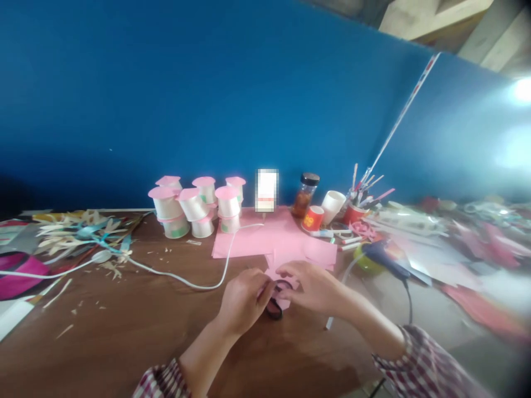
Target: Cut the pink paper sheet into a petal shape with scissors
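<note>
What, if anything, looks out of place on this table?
Pale loose scraps litter the left of the brown table, like unswept offcuts. The white cable also snakes slackly across it, which looks untidy.

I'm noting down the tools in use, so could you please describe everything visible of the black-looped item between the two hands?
The black-looped item looks like scissors: two dark, rounded loops, apparently plastic, one nearer the viewer and one farther off to the right. No blades can be made out. It sits between the left hand and right hand, beside pink paper, low over the brown table. Exactly which fingers touch it is unclear.
</note>
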Demonstrator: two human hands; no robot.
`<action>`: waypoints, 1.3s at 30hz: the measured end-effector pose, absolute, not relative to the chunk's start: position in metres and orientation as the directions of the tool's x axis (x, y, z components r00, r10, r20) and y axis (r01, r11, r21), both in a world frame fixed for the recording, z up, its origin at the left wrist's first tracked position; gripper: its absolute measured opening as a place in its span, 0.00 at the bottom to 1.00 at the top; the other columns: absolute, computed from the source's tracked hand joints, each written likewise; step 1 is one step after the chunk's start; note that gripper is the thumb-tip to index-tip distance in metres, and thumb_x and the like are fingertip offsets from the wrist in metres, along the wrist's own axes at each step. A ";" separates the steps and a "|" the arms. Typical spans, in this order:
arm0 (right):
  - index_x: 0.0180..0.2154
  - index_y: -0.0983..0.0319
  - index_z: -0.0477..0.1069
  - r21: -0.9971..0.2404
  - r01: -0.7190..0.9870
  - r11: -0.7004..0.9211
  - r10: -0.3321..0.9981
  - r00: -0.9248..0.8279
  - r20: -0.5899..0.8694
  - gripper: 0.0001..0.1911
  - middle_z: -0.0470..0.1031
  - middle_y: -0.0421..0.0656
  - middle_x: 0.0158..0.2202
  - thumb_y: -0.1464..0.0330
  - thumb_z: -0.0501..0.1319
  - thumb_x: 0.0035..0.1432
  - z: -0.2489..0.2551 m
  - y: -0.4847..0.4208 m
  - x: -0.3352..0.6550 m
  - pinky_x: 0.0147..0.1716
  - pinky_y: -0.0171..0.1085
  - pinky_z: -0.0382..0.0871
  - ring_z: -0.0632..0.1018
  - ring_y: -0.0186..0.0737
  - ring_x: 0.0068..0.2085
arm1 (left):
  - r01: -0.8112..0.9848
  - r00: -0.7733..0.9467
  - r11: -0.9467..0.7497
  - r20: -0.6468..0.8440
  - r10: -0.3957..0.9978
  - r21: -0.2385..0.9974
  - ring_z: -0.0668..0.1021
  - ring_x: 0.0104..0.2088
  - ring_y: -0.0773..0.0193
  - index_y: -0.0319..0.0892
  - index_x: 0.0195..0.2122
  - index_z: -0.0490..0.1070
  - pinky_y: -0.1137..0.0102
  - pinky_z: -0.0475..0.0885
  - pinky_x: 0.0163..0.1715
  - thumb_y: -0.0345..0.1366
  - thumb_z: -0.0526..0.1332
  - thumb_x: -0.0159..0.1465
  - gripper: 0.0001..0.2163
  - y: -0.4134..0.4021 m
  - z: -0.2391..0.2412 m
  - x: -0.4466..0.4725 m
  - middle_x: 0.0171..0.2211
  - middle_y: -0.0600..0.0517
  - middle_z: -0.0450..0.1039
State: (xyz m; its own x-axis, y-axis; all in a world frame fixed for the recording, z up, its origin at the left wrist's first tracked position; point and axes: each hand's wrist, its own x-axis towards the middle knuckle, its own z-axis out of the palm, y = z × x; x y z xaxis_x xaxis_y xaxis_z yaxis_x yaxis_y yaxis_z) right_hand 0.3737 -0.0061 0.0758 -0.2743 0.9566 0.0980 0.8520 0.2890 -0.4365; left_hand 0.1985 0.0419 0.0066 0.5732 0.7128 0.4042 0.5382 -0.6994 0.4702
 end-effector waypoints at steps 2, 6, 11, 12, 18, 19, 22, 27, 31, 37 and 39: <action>0.41 0.60 0.70 -0.464 0.834 0.299 0.954 -0.278 0.114 0.12 0.75 0.43 0.36 0.67 0.61 0.52 0.073 0.004 0.373 0.34 0.35 0.64 0.75 0.41 0.37 | 0.526 0.559 -0.700 0.424 0.712 0.483 0.71 0.31 0.63 0.42 0.28 0.68 0.70 0.64 0.32 0.38 0.50 0.63 0.11 0.044 0.005 0.198 0.28 0.49 0.69; 0.42 0.59 0.70 -0.507 0.798 0.327 0.944 -0.304 0.129 0.14 0.76 0.42 0.38 0.70 0.60 0.51 0.068 0.024 0.366 0.35 0.35 0.66 0.75 0.40 0.38 | 0.504 0.529 -0.710 0.475 0.704 0.491 0.72 0.35 0.61 0.42 0.35 0.71 0.68 0.66 0.35 0.34 0.51 0.62 0.09 0.048 0.004 0.196 0.32 0.48 0.70; 0.44 0.60 0.69 -0.607 0.733 0.307 0.949 -0.283 0.139 0.15 0.75 0.43 0.38 0.68 0.61 0.51 0.063 0.044 0.363 0.35 0.36 0.68 0.75 0.40 0.38 | 0.533 0.463 -0.682 0.502 0.730 0.501 0.72 0.32 0.61 0.42 0.32 0.71 0.68 0.66 0.33 0.34 0.51 0.62 0.09 0.051 0.003 0.196 0.28 0.48 0.69; 0.45 0.60 0.69 -0.642 0.710 0.288 0.956 -0.249 0.152 0.17 0.75 0.44 0.39 0.67 0.62 0.51 0.061 0.050 0.365 0.36 0.37 0.69 0.75 0.40 0.38 | 0.534 0.454 -0.681 0.508 0.731 0.502 0.71 0.32 0.61 0.42 0.32 0.71 0.68 0.65 0.33 0.34 0.51 0.62 0.09 0.051 0.003 0.196 0.28 0.48 0.69; 0.41 0.65 0.69 -0.792 0.605 0.079 0.966 0.150 0.211 0.16 0.75 0.47 0.37 0.64 0.61 0.51 0.047 0.109 0.399 0.35 0.40 0.70 0.76 0.42 0.37 | 0.484 0.428 -0.690 0.542 0.723 0.539 0.71 0.34 0.59 0.42 0.35 0.71 0.66 0.65 0.36 0.34 0.52 0.62 0.08 0.053 0.005 0.198 0.32 0.47 0.71; 0.42 0.66 0.68 -0.800 0.599 0.040 0.950 0.225 0.216 0.17 0.75 0.48 0.37 0.64 0.60 0.51 0.046 0.121 0.406 0.36 0.41 0.70 0.76 0.43 0.37 | 0.482 0.429 -0.690 0.542 0.723 0.540 0.71 0.35 0.59 0.42 0.36 0.71 0.65 0.65 0.36 0.34 0.52 0.62 0.08 0.053 0.005 0.198 0.32 0.47 0.71; 0.48 0.68 0.63 -0.818 0.571 -0.063 0.857 0.451 0.249 0.25 0.71 0.52 0.43 0.62 0.60 0.50 0.053 0.153 0.423 0.40 0.42 0.69 0.74 0.46 0.42 | 0.483 0.427 -0.690 0.543 0.723 0.539 0.71 0.36 0.58 0.42 0.37 0.71 0.64 0.65 0.37 0.33 0.53 0.61 0.08 0.054 0.004 0.198 0.33 0.47 0.72; 0.58 0.73 0.44 -0.839 0.496 -0.224 0.608 0.744 0.277 0.44 0.55 0.64 0.56 0.59 0.61 0.48 0.075 0.194 0.443 0.51 0.48 0.59 0.62 0.57 0.55 | 0.485 0.425 -0.697 0.554 0.716 0.528 0.72 0.37 0.56 0.42 0.39 0.71 0.62 0.65 0.38 0.34 0.54 0.60 0.08 0.053 0.004 0.197 0.34 0.47 0.72; 0.60 0.77 0.40 -0.846 0.461 -0.268 0.551 0.794 0.257 0.50 0.51 0.65 0.58 0.59 0.63 0.46 0.078 0.218 0.455 0.54 0.43 0.54 0.54 0.59 0.59 | 0.484 0.429 -0.692 0.544 0.721 0.536 0.71 0.37 0.55 0.43 0.40 0.70 0.59 0.64 0.40 0.33 0.55 0.60 0.09 0.051 0.007 0.197 0.34 0.47 0.72; 0.61 0.73 0.34 -0.871 0.376 -0.316 0.468 0.860 0.202 0.58 0.48 0.64 0.60 0.61 0.68 0.40 0.065 0.237 0.461 0.56 0.45 0.54 0.54 0.57 0.60 | 0.462 0.426 -0.688 0.540 0.726 0.560 0.72 0.37 0.55 0.44 0.41 0.70 0.57 0.64 0.42 0.32 0.56 0.59 0.09 0.051 0.004 0.197 0.34 0.47 0.72; 0.62 0.70 0.33 -0.876 0.363 -0.318 0.458 0.868 0.193 0.59 0.46 0.61 0.62 0.61 0.69 0.39 0.065 0.241 0.460 0.58 0.45 0.52 0.52 0.56 0.61 | 0.454 0.423 -0.691 0.546 0.723 0.563 0.72 0.37 0.56 0.44 0.41 0.70 0.57 0.64 0.43 0.31 0.57 0.58 0.10 0.050 0.002 0.197 0.34 0.48 0.73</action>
State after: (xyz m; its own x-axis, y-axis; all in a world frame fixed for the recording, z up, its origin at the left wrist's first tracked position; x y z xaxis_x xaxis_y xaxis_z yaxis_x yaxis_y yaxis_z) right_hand 0.4603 0.2412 0.0647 0.8677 0.4578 0.1934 0.3629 -0.3179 -0.8759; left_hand 0.1972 0.0505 0.0018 0.4232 0.7229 0.5462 0.4541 -0.6909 0.5626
